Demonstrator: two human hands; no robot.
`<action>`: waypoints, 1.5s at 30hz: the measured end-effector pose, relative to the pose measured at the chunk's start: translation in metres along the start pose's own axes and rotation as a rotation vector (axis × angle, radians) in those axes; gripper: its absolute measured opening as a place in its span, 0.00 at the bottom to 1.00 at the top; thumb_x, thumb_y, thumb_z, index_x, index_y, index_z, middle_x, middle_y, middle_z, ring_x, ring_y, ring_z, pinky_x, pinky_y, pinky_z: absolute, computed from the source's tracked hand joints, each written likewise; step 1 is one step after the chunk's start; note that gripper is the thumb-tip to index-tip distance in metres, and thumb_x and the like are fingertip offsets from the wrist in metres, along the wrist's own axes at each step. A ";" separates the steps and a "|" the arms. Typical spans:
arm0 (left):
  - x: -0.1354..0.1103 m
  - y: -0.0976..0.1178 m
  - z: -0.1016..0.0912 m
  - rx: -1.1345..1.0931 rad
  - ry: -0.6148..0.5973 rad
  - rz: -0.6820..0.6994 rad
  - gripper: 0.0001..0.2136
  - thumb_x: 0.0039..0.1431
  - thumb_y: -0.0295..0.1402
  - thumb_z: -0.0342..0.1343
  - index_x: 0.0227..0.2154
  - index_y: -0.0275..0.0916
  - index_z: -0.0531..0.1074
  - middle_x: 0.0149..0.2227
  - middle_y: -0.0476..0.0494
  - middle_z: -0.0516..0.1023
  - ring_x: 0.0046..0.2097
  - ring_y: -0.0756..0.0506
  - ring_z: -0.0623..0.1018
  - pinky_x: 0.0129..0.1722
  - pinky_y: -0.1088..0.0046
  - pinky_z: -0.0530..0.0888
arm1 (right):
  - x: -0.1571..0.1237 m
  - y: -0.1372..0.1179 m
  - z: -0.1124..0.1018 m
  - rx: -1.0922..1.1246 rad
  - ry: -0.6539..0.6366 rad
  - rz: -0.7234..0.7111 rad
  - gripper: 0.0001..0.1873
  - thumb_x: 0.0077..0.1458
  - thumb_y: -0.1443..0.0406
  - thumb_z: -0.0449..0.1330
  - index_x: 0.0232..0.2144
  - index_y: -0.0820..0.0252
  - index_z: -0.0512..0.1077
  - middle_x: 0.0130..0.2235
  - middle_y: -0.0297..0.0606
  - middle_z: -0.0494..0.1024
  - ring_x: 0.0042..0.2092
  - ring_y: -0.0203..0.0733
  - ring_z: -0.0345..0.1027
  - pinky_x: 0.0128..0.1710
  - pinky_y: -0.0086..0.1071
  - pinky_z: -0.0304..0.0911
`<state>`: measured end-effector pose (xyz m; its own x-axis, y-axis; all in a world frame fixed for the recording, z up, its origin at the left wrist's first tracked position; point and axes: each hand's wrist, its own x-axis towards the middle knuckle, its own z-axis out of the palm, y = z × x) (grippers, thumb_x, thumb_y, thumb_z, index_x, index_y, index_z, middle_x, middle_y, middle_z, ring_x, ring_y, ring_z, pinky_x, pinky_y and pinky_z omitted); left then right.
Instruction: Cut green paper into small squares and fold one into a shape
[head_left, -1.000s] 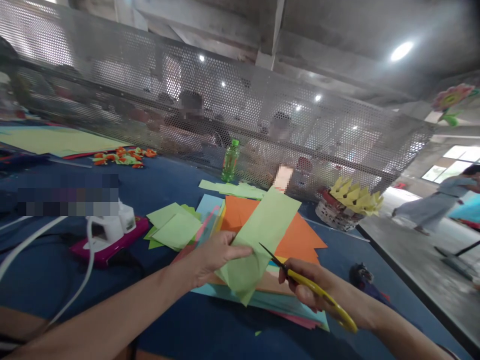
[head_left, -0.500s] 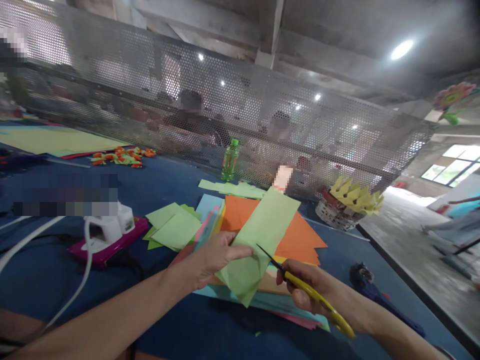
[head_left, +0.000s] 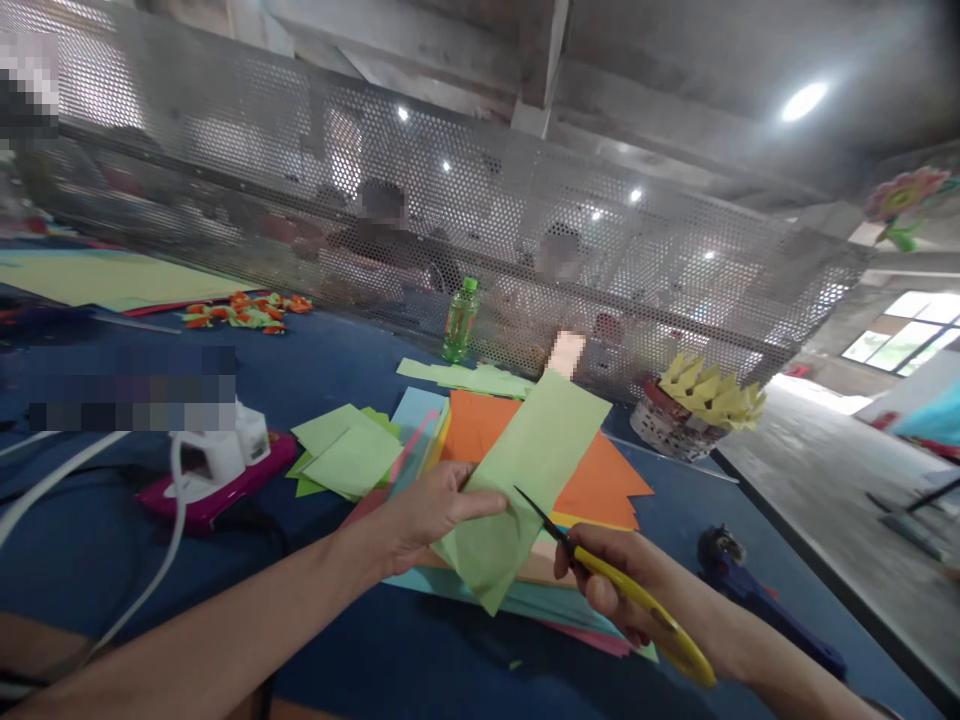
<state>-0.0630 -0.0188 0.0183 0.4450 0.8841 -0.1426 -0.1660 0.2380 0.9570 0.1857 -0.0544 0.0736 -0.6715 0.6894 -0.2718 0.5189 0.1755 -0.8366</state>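
Observation:
My left hand [head_left: 442,510] pinches a long light green paper strip [head_left: 551,425] near its middle, thumb on top. The strip slants up to the right, and its lower end comes to a point. In my right hand [head_left: 619,575] is a pair of yellow-handled scissors [head_left: 649,612]; the dark blades lie against the strip's right edge, just right of my left thumb. Beneath the strip lies a stack of coloured paper, with an orange sheet [head_left: 480,425] on top. Cut green paper squares [head_left: 356,455] rest left of the stack.
Behind stand a green bottle [head_left: 459,325] and a basket [head_left: 671,425] with yellow folded paper. A blue glue gun [head_left: 772,600] lies at right. A magenta power strip [head_left: 214,495] with white cables sits at left. A perforated metal screen [head_left: 300,200] borders the table.
The strip's upper end has shifted slightly right. The scissors' handles have swung a little down and apart, while my left hand stays in place.

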 end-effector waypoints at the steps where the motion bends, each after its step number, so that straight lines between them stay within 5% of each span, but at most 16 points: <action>1: -0.001 0.000 0.000 -0.007 -0.012 0.001 0.11 0.49 0.36 0.65 0.34 0.36 0.79 0.35 0.44 0.82 0.35 0.45 0.79 0.35 0.73 0.71 | 0.000 0.001 0.001 0.002 0.010 0.007 0.27 0.60 0.42 0.51 0.40 0.61 0.65 0.28 0.28 0.56 0.26 0.29 0.47 0.22 0.23 0.49; 29: -0.007 0.007 0.003 -0.074 -0.059 -0.020 0.12 0.49 0.34 0.67 0.37 0.37 0.80 0.33 0.45 0.82 0.32 0.47 0.79 0.33 0.75 0.72 | 0.007 0.023 0.009 -0.064 0.163 0.034 0.15 0.58 0.55 0.60 0.29 0.60 0.67 0.25 0.28 0.63 0.25 0.31 0.50 0.23 0.25 0.48; 45: -0.006 0.006 0.002 -0.115 -0.044 -0.063 0.13 0.46 0.34 0.68 0.35 0.36 0.80 0.33 0.44 0.83 0.32 0.47 0.80 0.34 0.75 0.73 | 0.004 0.023 0.011 -0.149 0.154 -0.099 0.30 0.54 0.38 0.53 0.32 0.60 0.65 0.26 0.28 0.57 0.28 0.33 0.44 0.25 0.28 0.43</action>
<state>-0.0651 -0.0237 0.0258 0.4951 0.8482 -0.1884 -0.2348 0.3394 0.9109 0.1891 -0.0551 0.0480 -0.6402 0.7608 -0.1067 0.5347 0.3415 -0.7730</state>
